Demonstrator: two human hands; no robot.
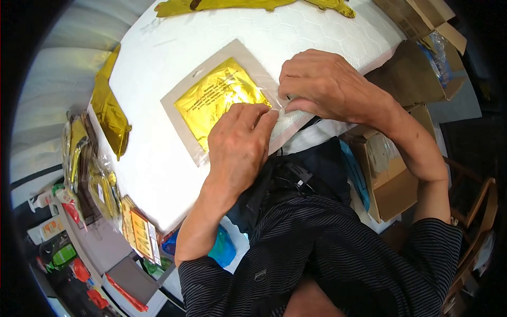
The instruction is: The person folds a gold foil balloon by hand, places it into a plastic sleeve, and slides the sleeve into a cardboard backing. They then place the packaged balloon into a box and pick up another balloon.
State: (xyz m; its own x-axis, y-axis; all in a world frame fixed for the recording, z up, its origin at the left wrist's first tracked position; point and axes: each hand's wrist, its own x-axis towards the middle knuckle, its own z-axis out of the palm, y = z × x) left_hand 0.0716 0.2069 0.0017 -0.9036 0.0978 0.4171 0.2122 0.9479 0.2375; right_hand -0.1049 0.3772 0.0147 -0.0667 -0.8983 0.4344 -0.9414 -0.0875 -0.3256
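Note:
A clear plastic packet (177, 109) with a hanging slot lies on the white padded surface, turned at an angle. Inside it is a folded gold foil balloon (211, 100) with small dark print. My left hand (240, 140) rests over the packet's near side, its fingers bent and closed on the plastic by the packet's right end. Just to the right, my right hand (327, 87) is curled, thumb and fingers pinched at the clear edge of the packet. My fingers hide the exact grip there.
Flat gold foil balloons lie at the far edge (253, 5) and left edge (110, 105). Packaged gold pieces (103, 190) hang at the left near a shelf (95, 243). Open cardboard boxes (417, 71) stand at the right, with a wooden chair (478, 211) beyond.

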